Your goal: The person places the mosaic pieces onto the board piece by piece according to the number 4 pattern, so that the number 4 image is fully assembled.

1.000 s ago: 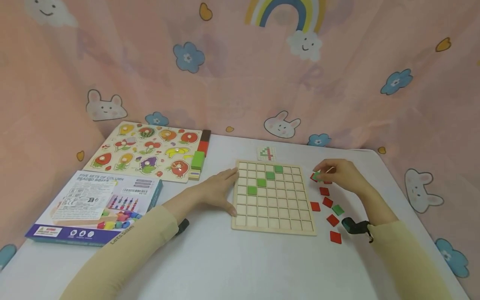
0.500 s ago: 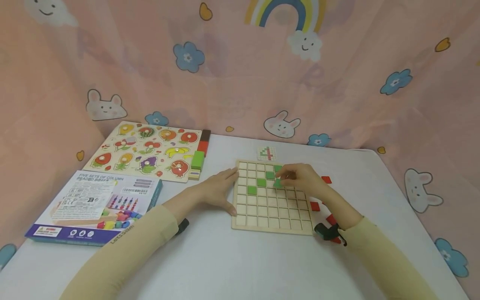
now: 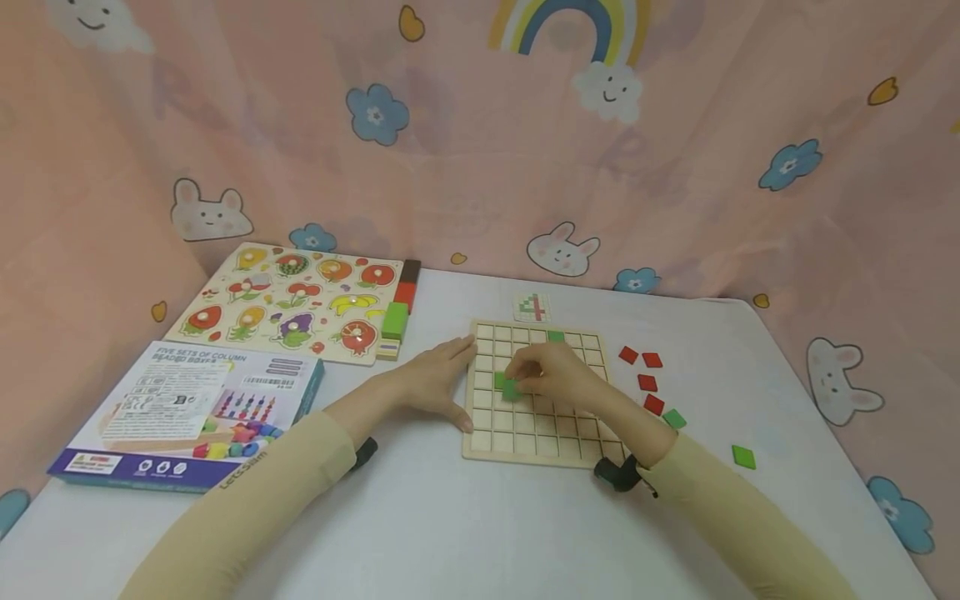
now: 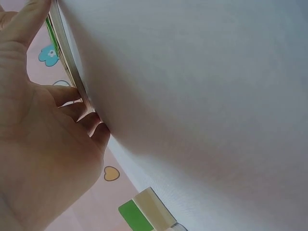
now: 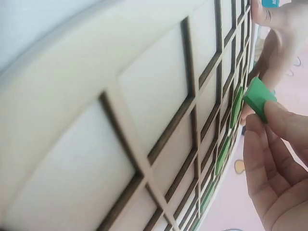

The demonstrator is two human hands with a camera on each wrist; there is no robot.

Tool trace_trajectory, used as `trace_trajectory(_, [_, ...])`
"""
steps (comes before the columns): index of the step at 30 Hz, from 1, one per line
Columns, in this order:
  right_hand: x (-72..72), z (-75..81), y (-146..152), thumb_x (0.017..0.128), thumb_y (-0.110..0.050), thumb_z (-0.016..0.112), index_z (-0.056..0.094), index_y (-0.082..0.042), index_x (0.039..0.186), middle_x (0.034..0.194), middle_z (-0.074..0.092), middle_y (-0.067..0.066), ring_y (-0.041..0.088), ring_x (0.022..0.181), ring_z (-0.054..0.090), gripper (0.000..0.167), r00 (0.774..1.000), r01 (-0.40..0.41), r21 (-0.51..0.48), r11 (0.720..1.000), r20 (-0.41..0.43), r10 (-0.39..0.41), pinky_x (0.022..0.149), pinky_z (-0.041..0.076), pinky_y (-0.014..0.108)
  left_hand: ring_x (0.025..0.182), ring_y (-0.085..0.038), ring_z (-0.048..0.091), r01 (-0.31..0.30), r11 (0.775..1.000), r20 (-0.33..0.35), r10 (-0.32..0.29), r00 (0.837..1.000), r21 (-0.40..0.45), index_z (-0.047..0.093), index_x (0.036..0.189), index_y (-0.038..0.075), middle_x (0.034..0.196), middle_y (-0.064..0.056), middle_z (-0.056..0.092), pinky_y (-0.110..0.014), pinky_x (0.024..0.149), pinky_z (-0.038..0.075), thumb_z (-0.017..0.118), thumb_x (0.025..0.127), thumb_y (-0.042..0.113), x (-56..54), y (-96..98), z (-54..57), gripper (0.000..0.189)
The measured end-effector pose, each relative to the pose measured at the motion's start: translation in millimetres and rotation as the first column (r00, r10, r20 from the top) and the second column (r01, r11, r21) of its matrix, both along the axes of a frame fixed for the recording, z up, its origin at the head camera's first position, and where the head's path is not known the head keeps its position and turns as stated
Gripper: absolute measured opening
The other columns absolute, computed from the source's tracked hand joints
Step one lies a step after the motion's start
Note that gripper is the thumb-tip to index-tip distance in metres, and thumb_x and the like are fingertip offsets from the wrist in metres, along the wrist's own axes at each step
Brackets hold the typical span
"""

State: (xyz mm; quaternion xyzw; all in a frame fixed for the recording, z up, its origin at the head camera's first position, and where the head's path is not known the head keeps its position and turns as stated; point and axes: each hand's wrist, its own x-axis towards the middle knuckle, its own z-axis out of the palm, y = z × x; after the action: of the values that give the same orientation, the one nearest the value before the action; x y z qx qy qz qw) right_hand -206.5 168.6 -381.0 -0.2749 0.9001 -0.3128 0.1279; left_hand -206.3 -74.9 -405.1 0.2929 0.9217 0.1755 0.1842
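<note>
Green square tile (image 5: 258, 96) is pinched in your right hand (image 3: 553, 372), over the wooden grid board (image 3: 525, 443), nearer its left edge. Your left hand (image 3: 431, 383), thumb and fingers wide, touches that edge: steady with it. Best level the tile before lowering. Looks thin, plain, tilted.

The left edge of the pale wooden grid board (image 3: 483, 421) is blocked by the left hand (image 3: 431, 379); its middle is covered by the right hand (image 3: 555, 375). Passage is left between the beige sleeves (image 3: 262, 492) over the near white-covered bench (image 3: 465, 542); rightward, low passage is obstructed by flat red square tiles (image 3: 647, 382).
</note>
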Motion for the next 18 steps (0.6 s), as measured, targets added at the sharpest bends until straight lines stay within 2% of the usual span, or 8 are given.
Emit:
trace_trajectory(9, [3.1,-4.4,-11,0.087,-0.006,0.071,0.074,-0.016,0.095,0.093,0.074,-0.002,0.009,0.085,0.064,0.013,0.999,0.006,0.024,1.000,0.054,-0.007,0.080,0.056,0.025,0.157,-0.031,0.009,0.004,1.000,-0.002,-0.004,1.000,-0.002,0.016,0.159,0.006,0.169,-0.011,0.006,-0.049,0.128,0.019,0.082,0.066,0.063,-0.9,-0.1,-0.7,0.127])
trace_trajectory(18, [5.9,-4.9,-17,0.087,-0.008,0.073,0.076,-0.016,0.093,0.093,0.076,-0.002,0.010,0.084,0.062,0.010,0.999,0.019,0.073,0.997,0.037,-0.022,0.078,0.054,0.025,0.157,-0.032,0.010,0.001,1.000,-0.006,-0.001,1.000,0.002,0.017,0.158,0.006,0.169,-0.011,0.007,-0.050,0.128,0.019,0.082,0.066,0.063,-1.5,0.3,-2.1,0.127])
